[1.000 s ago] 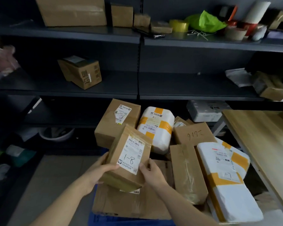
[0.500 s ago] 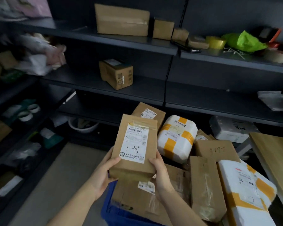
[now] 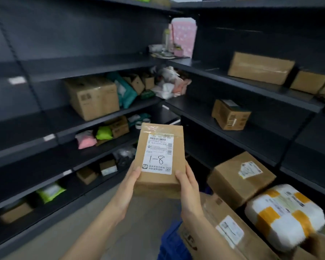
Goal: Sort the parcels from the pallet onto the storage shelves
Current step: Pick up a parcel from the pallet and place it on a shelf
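In the head view, the person is holding the brown parcel (image 3: 160, 158) upright in the centre of the frame, off the pile and in front of the corner where the two runs of dark shelves meet. The left hand (image 3: 129, 186) is gripping its lower left edge with the thumb on the front face. The right hand (image 3: 188, 188) is gripping the lower right edge in the same way, so both hands are curled around it. Its white label (image 3: 159, 154), marked "1-8", is facing the camera. Compared with half a second ago, the view is turning to the left: the left shelves (image 3: 51, 117), then only at the frame's left edge, are now filling the left half, with a large carton (image 3: 92, 96) and soft bags sitting on them. The right shelves (image 3: 261, 136), with the small box (image 3: 230, 115) and the long box (image 3: 259, 67), are moving into the right half. The pile is sliding to the lower right corner, where the labelled brown box (image 3: 240, 177), the white-and-yellow parcel (image 3: 283, 214) and the flat carton (image 3: 223, 228) are lying on the blue pallet (image 3: 174, 241). The wooden surface is dropping out of the frame. The parcel is staying in the same two-handed grip.
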A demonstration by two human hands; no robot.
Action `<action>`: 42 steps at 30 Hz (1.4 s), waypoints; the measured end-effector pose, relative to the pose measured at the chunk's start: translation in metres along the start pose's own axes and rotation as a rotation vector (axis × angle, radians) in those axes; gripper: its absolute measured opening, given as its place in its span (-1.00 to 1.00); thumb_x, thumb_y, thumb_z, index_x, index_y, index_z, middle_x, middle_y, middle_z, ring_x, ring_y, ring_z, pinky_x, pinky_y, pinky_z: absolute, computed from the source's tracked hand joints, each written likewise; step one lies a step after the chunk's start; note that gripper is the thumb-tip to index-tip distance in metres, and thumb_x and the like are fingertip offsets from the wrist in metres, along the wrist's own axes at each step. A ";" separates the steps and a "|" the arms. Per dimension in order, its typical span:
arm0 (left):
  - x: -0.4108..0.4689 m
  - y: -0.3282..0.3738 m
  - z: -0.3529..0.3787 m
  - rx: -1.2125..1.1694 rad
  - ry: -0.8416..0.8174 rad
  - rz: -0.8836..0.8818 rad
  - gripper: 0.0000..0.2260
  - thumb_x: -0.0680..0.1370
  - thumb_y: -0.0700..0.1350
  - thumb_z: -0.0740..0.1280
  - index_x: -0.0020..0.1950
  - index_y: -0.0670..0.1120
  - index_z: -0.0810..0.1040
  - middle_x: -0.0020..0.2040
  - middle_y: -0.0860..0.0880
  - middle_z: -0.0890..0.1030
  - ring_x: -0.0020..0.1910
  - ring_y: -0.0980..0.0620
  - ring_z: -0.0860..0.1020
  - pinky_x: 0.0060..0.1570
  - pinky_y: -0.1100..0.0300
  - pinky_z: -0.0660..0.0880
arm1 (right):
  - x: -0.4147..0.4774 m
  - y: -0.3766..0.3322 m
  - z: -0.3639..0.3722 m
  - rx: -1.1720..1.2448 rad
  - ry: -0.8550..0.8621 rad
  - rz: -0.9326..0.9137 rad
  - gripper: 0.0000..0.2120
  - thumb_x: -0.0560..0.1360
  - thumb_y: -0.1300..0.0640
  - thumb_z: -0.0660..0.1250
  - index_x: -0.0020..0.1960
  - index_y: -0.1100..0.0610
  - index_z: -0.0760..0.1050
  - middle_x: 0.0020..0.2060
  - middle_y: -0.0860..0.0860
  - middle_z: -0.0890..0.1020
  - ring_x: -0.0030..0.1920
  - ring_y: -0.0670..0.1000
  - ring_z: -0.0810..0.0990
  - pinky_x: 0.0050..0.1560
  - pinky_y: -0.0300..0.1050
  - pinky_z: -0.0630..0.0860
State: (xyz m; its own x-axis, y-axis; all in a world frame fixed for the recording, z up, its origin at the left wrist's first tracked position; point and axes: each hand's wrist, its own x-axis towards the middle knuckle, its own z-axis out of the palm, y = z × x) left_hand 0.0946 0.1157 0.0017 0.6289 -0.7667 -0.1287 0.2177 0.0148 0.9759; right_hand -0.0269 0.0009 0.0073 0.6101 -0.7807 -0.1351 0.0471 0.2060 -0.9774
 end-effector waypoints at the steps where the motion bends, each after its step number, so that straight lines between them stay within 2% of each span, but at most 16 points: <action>1: -0.009 0.007 -0.013 0.003 0.045 0.017 -0.40 0.39 0.38 0.33 0.40 0.22 0.42 0.33 0.16 0.53 0.36 0.11 0.45 0.44 -0.03 0.25 | -0.003 -0.003 0.016 0.002 -0.052 -0.001 -0.49 0.47 -0.07 0.33 0.41 -0.24 0.37 0.23 -0.22 0.58 0.21 -0.17 0.55 0.31 0.00 0.46; 4: -0.038 0.025 -0.057 0.023 0.204 0.053 -0.66 0.58 0.20 0.17 0.35 0.27 0.44 0.28 0.19 0.57 0.30 0.12 0.50 0.39 -0.03 0.33 | -0.011 -0.005 0.065 0.002 -0.202 -0.016 -0.48 0.44 -0.03 0.32 0.40 -0.20 0.40 0.24 -0.22 0.58 0.25 -0.16 0.54 0.36 0.02 0.42; 6: -0.059 0.035 -0.087 0.030 0.301 0.053 -0.68 0.61 0.17 0.11 0.35 0.25 0.43 0.24 0.18 0.59 0.24 0.12 0.54 0.30 0.01 0.42 | -0.021 -0.004 0.102 -0.021 -0.287 -0.030 -0.50 0.45 -0.02 0.32 0.38 -0.22 0.40 0.22 -0.25 0.58 0.24 -0.20 0.53 0.36 -0.02 0.41; 10: -0.104 0.055 -0.146 0.032 0.488 0.036 -0.75 0.63 0.17 0.09 0.24 0.28 0.47 0.14 0.15 0.64 0.12 0.11 0.60 -0.04 0.17 0.55 | -0.044 0.005 0.174 -0.069 -0.426 -0.022 -0.58 0.56 0.04 0.29 0.38 -0.25 0.39 0.23 -0.24 0.57 0.24 -0.18 0.51 0.29 -0.08 0.43; 14: -0.155 0.066 -0.213 0.042 0.603 0.047 -0.73 0.63 0.16 0.10 0.28 0.24 0.46 0.17 0.16 0.62 0.18 0.11 0.56 0.27 0.01 0.46 | -0.078 0.017 0.249 -0.090 -0.533 0.015 -0.63 0.60 0.08 0.24 0.35 -0.24 0.38 0.18 -0.23 0.56 0.19 -0.17 0.51 0.12 -0.16 0.46; 17: -0.191 0.069 -0.264 0.054 0.680 0.033 -0.72 0.64 0.14 0.09 0.31 0.20 0.44 0.19 0.12 0.60 0.18 0.09 0.56 0.22 0.07 0.47 | -0.104 0.030 0.305 -0.106 -0.591 0.043 -0.64 0.61 0.12 0.23 0.33 -0.21 0.38 0.13 -0.23 0.55 0.13 -0.21 0.50 -0.05 -0.26 0.43; 19: -0.214 0.068 -0.299 0.061 0.725 0.018 -0.72 0.64 0.14 0.10 0.32 0.22 0.44 0.17 0.14 0.61 0.16 0.11 0.56 0.19 0.09 0.48 | -0.121 0.043 0.342 -0.137 -0.634 0.066 -0.65 0.61 0.09 0.23 0.32 -0.23 0.38 0.14 -0.21 0.54 0.12 -0.18 0.49 -0.01 -0.22 0.46; 22: -0.247 0.062 -0.354 0.062 0.781 0.013 -0.70 0.64 0.14 0.11 0.35 0.24 0.42 0.18 0.18 0.61 0.18 0.11 0.56 0.30 -0.01 0.43 | -0.149 0.066 0.397 -0.175 -0.697 0.124 -0.67 0.58 0.00 0.26 0.29 -0.29 0.38 0.19 -0.16 0.55 0.19 -0.07 0.51 0.23 0.05 0.49; 24: -0.267 0.056 -0.389 0.031 0.825 0.014 -0.71 0.65 0.11 0.11 0.35 0.23 0.42 0.20 0.20 0.60 0.21 0.14 0.54 0.31 0.04 0.42 | -0.167 0.080 0.431 -0.196 -0.747 0.156 -0.63 0.46 -0.10 0.30 0.24 -0.37 0.40 0.21 -0.16 0.56 0.22 -0.05 0.51 0.30 0.16 0.46; 26: -0.287 0.050 -0.420 0.015 0.869 0.007 -0.69 0.65 0.10 0.11 0.39 0.23 0.39 0.23 0.20 0.57 0.24 0.13 0.52 0.28 0.07 0.43 | -0.181 0.095 0.464 -0.232 -0.795 0.178 -0.65 0.44 -0.10 0.30 0.17 -0.43 0.42 0.20 -0.19 0.58 0.22 -0.05 0.52 0.29 0.18 0.47; 29: -0.312 0.040 -0.464 -0.004 0.944 -0.020 -0.67 0.66 0.04 0.10 0.42 0.29 0.33 0.25 0.24 0.55 0.26 0.14 0.49 0.22 0.11 0.43 | -0.193 0.118 0.511 -0.281 -0.879 0.215 -0.66 0.58 0.04 0.25 0.24 -0.35 0.39 0.16 -0.17 0.57 0.16 -0.07 0.54 0.27 0.13 0.49; 34: -0.343 0.028 -0.530 -0.040 1.064 -0.089 -0.59 0.68 -0.02 0.10 0.48 0.34 0.18 0.31 0.24 0.46 0.23 0.11 0.47 -0.10 0.18 0.48 | -0.202 0.162 0.585 -0.400 -1.055 0.240 -0.55 0.55 -0.02 0.30 0.38 -0.35 0.34 0.19 -0.19 0.60 0.21 -0.04 0.55 0.30 0.15 0.46; 35: -0.348 0.025 -0.543 -0.037 1.094 -0.106 -0.57 0.68 0.00 0.09 0.49 0.34 0.11 0.32 0.23 0.42 0.24 0.07 0.45 -0.07 0.15 0.50 | -0.204 0.172 0.600 -0.422 -1.088 0.240 -0.54 0.55 -0.04 0.31 0.37 -0.40 0.33 0.20 -0.19 0.59 0.23 -0.04 0.54 0.31 0.16 0.45; 37: -0.355 0.018 -0.569 -0.001 1.150 -0.123 -0.54 0.67 0.03 0.09 0.52 0.32 0.02 0.37 0.19 0.35 0.31 0.01 0.41 0.16 0.00 0.50 | -0.207 0.189 0.629 -0.458 -1.170 0.241 -0.53 0.56 -0.09 0.30 0.35 -0.48 0.26 0.26 -0.20 0.54 0.27 -0.05 0.49 0.34 0.17 0.41; 39: -0.362 0.013 -0.591 0.053 1.182 -0.150 -0.52 0.67 0.06 0.07 0.53 0.30 -0.05 0.37 0.20 0.30 0.35 0.00 0.37 0.34 -0.10 0.39 | -0.212 0.205 0.659 -0.492 -1.253 0.226 -0.47 0.58 -0.10 0.27 0.43 -0.45 0.14 0.32 -0.22 0.45 0.32 -0.07 0.42 0.39 0.17 0.34; 42: -0.375 0.007 -0.624 0.099 1.210 -0.207 -0.50 0.67 0.08 0.04 0.53 0.28 -0.14 0.31 0.25 0.28 0.28 0.08 0.35 0.37 -0.04 0.36 | -0.222 0.228 0.701 -0.544 -1.351 0.191 -0.46 0.62 -0.07 0.19 0.49 -0.38 0.03 0.32 -0.25 0.40 0.34 -0.10 0.38 0.43 0.11 0.30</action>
State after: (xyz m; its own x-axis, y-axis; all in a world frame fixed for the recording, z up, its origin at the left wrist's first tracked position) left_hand 0.3260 0.8036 -0.0528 0.8870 0.3405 -0.3119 0.3716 -0.1254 0.9199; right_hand 0.4033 0.6348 -0.0717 0.8471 0.4287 -0.3141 -0.2277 -0.2413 -0.9434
